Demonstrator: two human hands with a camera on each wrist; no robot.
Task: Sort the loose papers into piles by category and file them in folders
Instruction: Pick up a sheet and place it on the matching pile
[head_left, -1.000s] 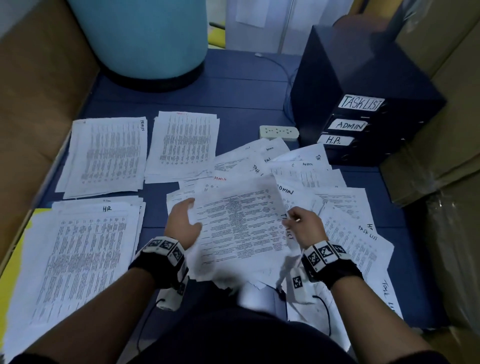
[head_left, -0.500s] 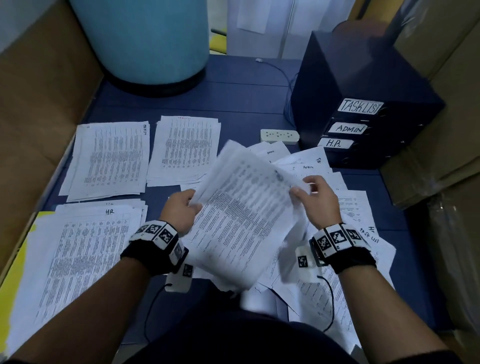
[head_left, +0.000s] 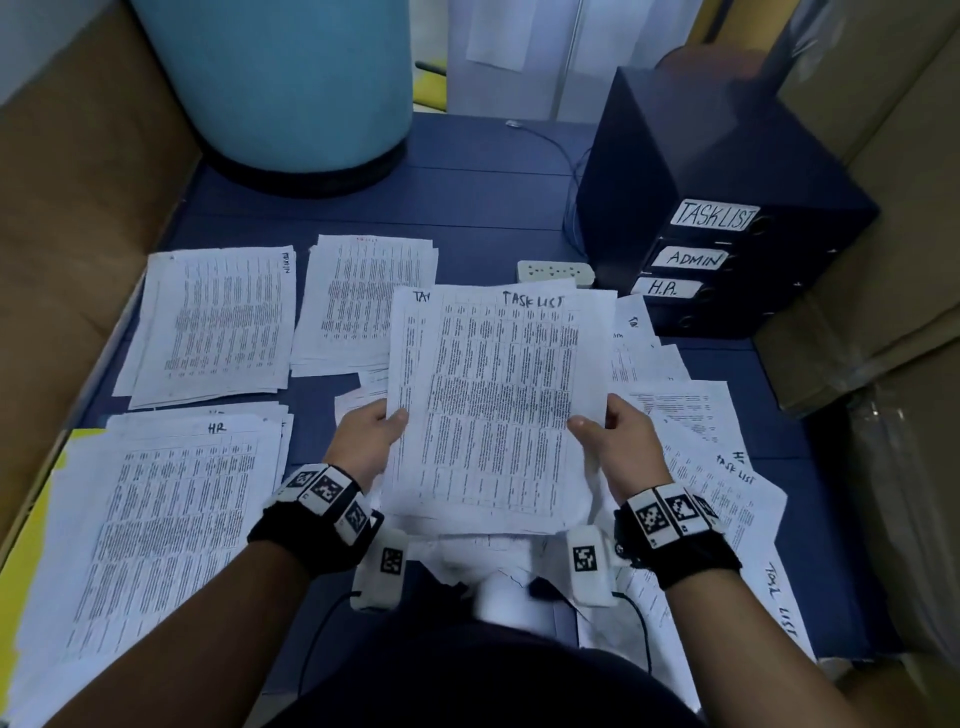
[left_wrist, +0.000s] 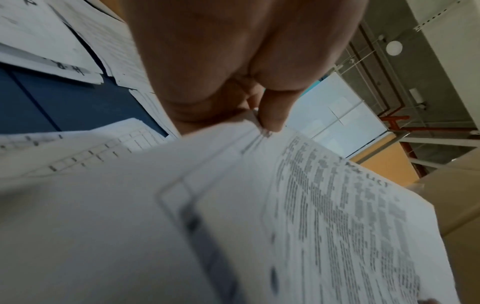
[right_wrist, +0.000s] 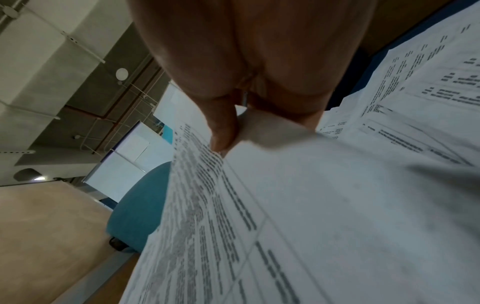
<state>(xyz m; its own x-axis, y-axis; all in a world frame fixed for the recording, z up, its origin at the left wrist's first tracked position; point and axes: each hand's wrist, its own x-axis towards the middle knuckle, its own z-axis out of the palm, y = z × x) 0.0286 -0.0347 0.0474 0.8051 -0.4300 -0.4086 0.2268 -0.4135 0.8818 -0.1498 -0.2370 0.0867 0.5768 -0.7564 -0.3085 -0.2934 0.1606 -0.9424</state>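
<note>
I hold a stack of sheets (head_left: 498, 410) headed "TASK LIST" above the middle of the blue floor (head_left: 467, 208). My left hand (head_left: 363, 441) pinches its left edge, thumb on top; my right hand (head_left: 623, 447) pinches the right edge likewise. HR pile (head_left: 171, 509) lies near the left edge (two more piles beyond it).

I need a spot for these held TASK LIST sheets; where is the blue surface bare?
Bare blue surface lies between the blue drum, the dark file box and the far piles. Crowded: loose sheets right of the hands, HR pile left.
</note>
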